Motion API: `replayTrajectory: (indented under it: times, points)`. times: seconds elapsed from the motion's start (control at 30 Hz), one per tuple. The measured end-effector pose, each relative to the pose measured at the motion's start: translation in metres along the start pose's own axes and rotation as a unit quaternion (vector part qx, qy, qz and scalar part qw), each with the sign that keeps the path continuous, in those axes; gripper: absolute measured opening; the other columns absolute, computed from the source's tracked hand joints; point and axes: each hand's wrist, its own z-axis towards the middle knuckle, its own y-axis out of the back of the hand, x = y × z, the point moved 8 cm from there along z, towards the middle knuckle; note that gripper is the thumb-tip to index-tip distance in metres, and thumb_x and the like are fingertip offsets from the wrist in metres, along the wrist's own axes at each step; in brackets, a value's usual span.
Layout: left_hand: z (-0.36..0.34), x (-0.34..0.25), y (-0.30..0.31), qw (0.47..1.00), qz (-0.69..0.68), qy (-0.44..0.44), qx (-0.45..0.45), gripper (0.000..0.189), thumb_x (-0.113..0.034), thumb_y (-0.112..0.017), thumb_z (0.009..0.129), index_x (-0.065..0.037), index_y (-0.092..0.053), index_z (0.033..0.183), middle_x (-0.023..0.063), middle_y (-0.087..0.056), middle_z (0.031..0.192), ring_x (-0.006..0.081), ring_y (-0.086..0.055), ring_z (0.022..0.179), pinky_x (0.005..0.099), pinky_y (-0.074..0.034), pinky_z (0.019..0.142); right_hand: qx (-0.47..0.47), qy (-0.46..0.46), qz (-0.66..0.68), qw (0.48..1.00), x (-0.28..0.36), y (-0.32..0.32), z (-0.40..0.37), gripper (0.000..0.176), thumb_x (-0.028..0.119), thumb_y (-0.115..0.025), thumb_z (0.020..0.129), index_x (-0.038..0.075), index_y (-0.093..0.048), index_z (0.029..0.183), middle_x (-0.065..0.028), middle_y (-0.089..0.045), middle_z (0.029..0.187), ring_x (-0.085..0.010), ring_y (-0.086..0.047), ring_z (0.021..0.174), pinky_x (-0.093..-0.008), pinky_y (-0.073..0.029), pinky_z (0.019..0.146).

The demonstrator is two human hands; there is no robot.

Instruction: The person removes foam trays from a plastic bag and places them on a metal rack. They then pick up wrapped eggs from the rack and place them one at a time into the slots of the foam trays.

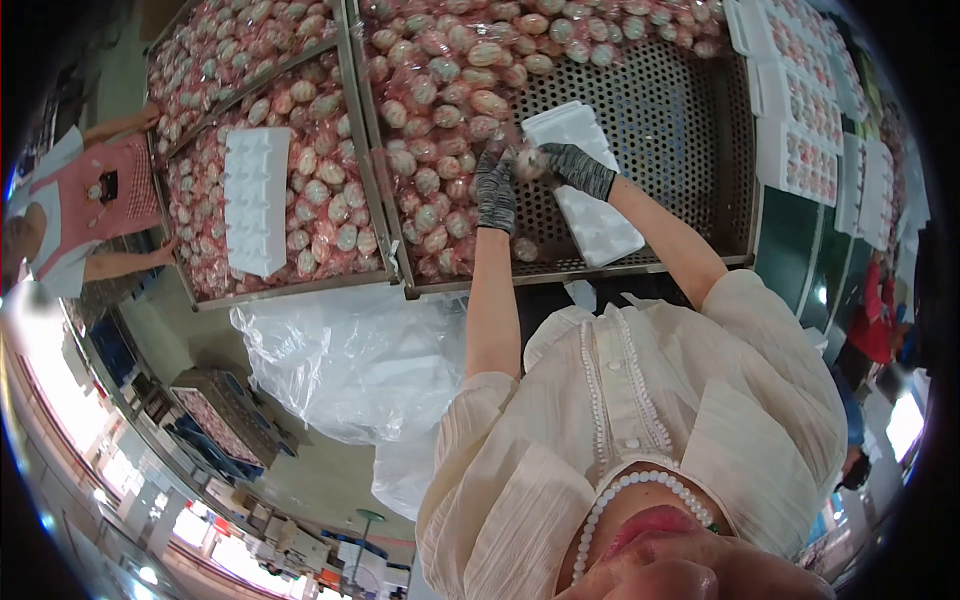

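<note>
My left hand, in a grey knit glove, is at the edge of a heap of wrapped eggs, its fingers closed around the side of a wrapped egg. Opposite it, my right hand, gloved alike, has its fingertips closed on the same egg, which is slightly blurred. Clear film with red print covers the eggs. Beneath my right hand and forearm lies a white foam tray with moulded cups, slanting across the perforated metal bin. One loose wrapped egg rests near the bin's front edge.
Left of a metal divider, another bin of wrapped eggs holds a white foam tray. Filled trays are stacked at the right. Clear plastic sheeting hangs below the bins. A person in a pink apron stands at the far left.
</note>
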Motion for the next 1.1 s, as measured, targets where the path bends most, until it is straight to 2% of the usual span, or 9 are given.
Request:
replayTrajectory:
  times: [0.2,0.33,0.47,0.57,0.63,0.7,0.87,0.97,1.1]
  points:
    - [-0.001,-0.012,-0.057,0.984,0.153,-0.088,0.029,0.026,0.001,-0.056,0.075,-0.001,-0.055,0.101,0.0038,-0.058,0.091,0.0105,-0.053,0.079,0.0239,-0.043,0.072,-0.03,0.09,0.083,0.992,-0.006,0.029,-0.038,0.04,0.03,-0.058,0.079,0.006,-0.049,0.11,-0.0034,-0.057,0.084,-0.0092,-0.053,0.064,-0.0218,-0.046,0.056]
    - [0.013,0.016,-0.082,0.964,0.214,-0.153,-0.038,0.018,-0.001,-0.057,0.076,-0.002,-0.057,0.093,0.0042,-0.058,0.084,0.0099,-0.053,0.074,0.0233,-0.045,0.069,-0.182,0.106,-0.163,0.964,0.007,0.077,-0.046,0.048,0.033,-0.067,0.069,0.006,-0.052,0.106,-0.0057,-0.058,0.085,-0.0104,-0.054,0.071,-0.0249,-0.047,0.062]
    - [0.015,0.018,-0.107,0.901,0.389,-0.165,-0.097,0.017,0.001,-0.056,0.074,0.0,-0.059,0.091,0.0065,-0.06,0.081,0.013,-0.054,0.073,0.0273,-0.045,0.07,-0.29,0.184,-0.323,0.882,0.041,0.116,-0.045,0.045,0.029,-0.068,0.066,0.003,-0.055,0.1,-0.0118,-0.059,0.085,-0.0174,-0.057,0.074,-0.03,-0.046,0.068]
    - [0.015,0.032,-0.106,0.894,0.393,-0.175,-0.122,0.02,-0.002,-0.054,0.075,0.0,-0.058,0.095,0.011,-0.059,0.082,0.0205,-0.055,0.077,0.0298,-0.043,0.074,-0.303,0.301,-0.569,0.703,0.077,0.093,-0.044,0.028,0.025,-0.056,0.072,0.003,-0.056,0.088,-0.0179,-0.054,0.086,-0.0324,-0.054,0.074,-0.038,-0.045,0.07]
    - [0.006,0.032,-0.114,0.766,0.563,-0.287,-0.116,0.022,-0.005,-0.046,0.079,0.0,-0.056,0.098,0.0146,-0.056,0.083,0.0284,-0.051,0.077,0.0336,-0.041,0.074,-0.258,0.22,-0.528,0.779,0.058,0.097,-0.017,0.026,0.025,-0.055,0.073,0.003,-0.056,0.086,-0.0184,-0.054,0.085,-0.0322,-0.054,0.074,-0.0386,-0.045,0.069]
    - [0.004,0.025,-0.118,0.815,0.532,-0.214,-0.087,0.023,-0.004,-0.045,0.079,0.0,-0.055,0.098,0.015,-0.055,0.083,0.0292,-0.05,0.077,0.0352,-0.041,0.073,-0.189,0.256,-0.307,0.897,-0.01,0.124,0.043,0.022,0.024,-0.052,0.077,0.002,-0.056,0.079,-0.0195,-0.053,0.081,-0.0317,-0.054,0.072,-0.0388,-0.045,0.065]
    - [0.014,0.041,-0.109,0.698,0.655,-0.285,-0.054,0.024,-0.002,-0.045,0.076,0.0,-0.055,0.098,0.0164,-0.052,0.081,0.0322,-0.047,0.078,0.0384,-0.038,0.07,-0.098,0.169,-0.589,0.785,0.05,0.087,-0.001,0.019,0.021,-0.052,0.077,0.003,-0.056,0.08,-0.0188,-0.054,0.08,-0.0296,-0.055,0.07,-0.0369,-0.046,0.062]
    - [0.009,0.034,-0.11,0.764,0.593,-0.254,-0.023,0.029,0.0,-0.045,0.074,0.001,-0.052,0.102,0.0178,-0.051,0.086,0.0337,-0.046,0.08,0.0394,-0.038,0.073,-0.175,0.182,-0.68,0.689,0.045,0.072,0.01,0.013,0.011,-0.055,0.071,0.002,-0.056,0.08,-0.0162,-0.056,0.083,-0.0285,-0.058,0.073,-0.0356,-0.046,0.064]
    - [0.007,0.043,-0.111,0.718,0.627,-0.302,0.006,0.035,0.0,-0.046,0.07,0.001,-0.048,0.105,0.0176,-0.05,0.089,0.0343,-0.045,0.086,0.0398,-0.037,0.076,-0.142,0.154,-0.661,0.721,0.058,0.073,0.015,0.015,0.009,-0.054,0.07,0.003,-0.056,0.082,-0.0174,-0.056,0.084,-0.031,-0.058,0.076,-0.0375,-0.046,0.064]
